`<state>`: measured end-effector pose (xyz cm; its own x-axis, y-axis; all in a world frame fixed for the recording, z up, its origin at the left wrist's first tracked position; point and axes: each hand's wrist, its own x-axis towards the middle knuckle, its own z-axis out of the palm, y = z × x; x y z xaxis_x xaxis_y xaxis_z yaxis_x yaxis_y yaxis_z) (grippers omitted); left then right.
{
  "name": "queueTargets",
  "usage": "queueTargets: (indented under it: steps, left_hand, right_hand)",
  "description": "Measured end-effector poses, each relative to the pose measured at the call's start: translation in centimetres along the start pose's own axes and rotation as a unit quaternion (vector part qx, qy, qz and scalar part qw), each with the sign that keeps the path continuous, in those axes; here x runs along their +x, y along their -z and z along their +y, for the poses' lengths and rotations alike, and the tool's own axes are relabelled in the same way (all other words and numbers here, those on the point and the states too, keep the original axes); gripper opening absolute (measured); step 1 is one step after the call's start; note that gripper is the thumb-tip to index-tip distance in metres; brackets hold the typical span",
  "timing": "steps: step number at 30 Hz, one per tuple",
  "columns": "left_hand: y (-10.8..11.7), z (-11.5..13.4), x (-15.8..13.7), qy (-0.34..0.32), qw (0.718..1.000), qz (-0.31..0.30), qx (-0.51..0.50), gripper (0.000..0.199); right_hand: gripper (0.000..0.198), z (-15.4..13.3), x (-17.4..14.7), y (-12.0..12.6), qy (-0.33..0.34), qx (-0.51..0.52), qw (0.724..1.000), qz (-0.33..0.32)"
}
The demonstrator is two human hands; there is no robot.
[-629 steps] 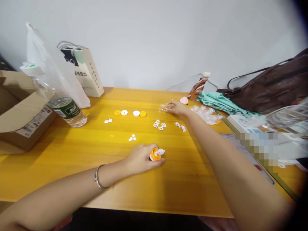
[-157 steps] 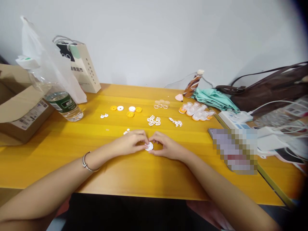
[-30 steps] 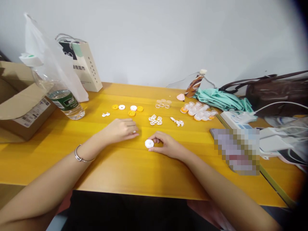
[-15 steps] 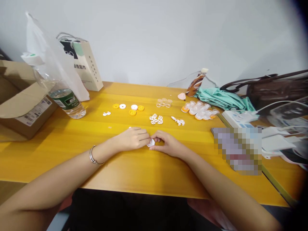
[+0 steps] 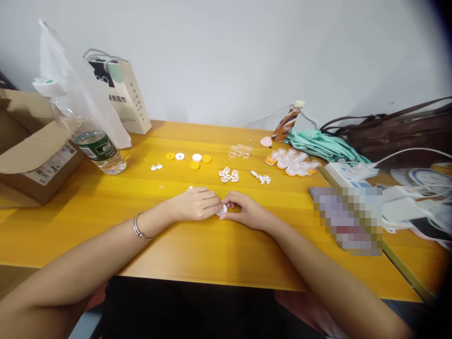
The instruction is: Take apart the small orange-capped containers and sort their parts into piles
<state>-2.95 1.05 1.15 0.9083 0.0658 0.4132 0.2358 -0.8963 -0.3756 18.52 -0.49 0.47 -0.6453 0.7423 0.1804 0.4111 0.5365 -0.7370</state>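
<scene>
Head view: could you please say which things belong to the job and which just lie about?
Probably the job's:
held white round plastic piece
yellow and white plastic discs
white openwork plastic pieces
clear round plastic pieces

Probably lying about:
open brown cardboard box
green-labelled clear plastic bottle
brown strapped bag

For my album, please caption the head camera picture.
Left hand and right hand at a white disc, openwork pieces on the table beyond.
</scene>
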Motion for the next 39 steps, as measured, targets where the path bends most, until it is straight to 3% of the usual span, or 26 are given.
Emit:
queueTargets:
  steps: [8, 14, 18, 23, 26, 33, 39]
  left_hand:
    - [-0.3, 0.0, 0.1, 0.010, 1.000, -0.008, -0.022, 0.016]
    - [-0.3, 0.0, 0.4, 0.123, 0.978, -0.018, -0.167, 0.020]
    - [-0.6, 0.2, 0.4, 0.234, 0.920, -0.023, -0.312, 0.017]
    - [-0.9, 0.1, 0.4, 0.359, 0.781, 0.063, -0.507, 0.017]
    - [-0.5, 0.0, 0.5, 0.391, 0.738, 0.089, -0.543, 0.017]
    - [-0.1, -0.1, 0.4, 0.419, 0.724, 0.101, -0.539, 0.012]
    - [1.0, -1.2, 0.3, 0.414, 0.751, 0.095, -0.505, 0.010]
  right_hand:
    - [0.019, -0.1, 0.1, -0.1, -0.011, 0.001, 1.000, 0.003]
    - [0.021, 0.2, 0.1, -0.1, -0.012, -0.008, 1.000, -0.001]
    - [0.019, 0.1, 0.1, -0.1, -0.011, -0.013, 1.000, -0.007]
    - [0.023, 0.0, 0.0, -0.1, -0.024, -0.005, 1.000, -0.009]
    - [0.026, 0.2, 0.0, -0.1, -0.029, 0.001, 1.000, -0.006]
    - [0.027, 0.1, 0.0, -0.2, -0.023, 0.005, 1.000, -0.004]
    - [0.028, 0.2, -0.1, -0.2, -0.025, -0.002, 1.000, -0.003]
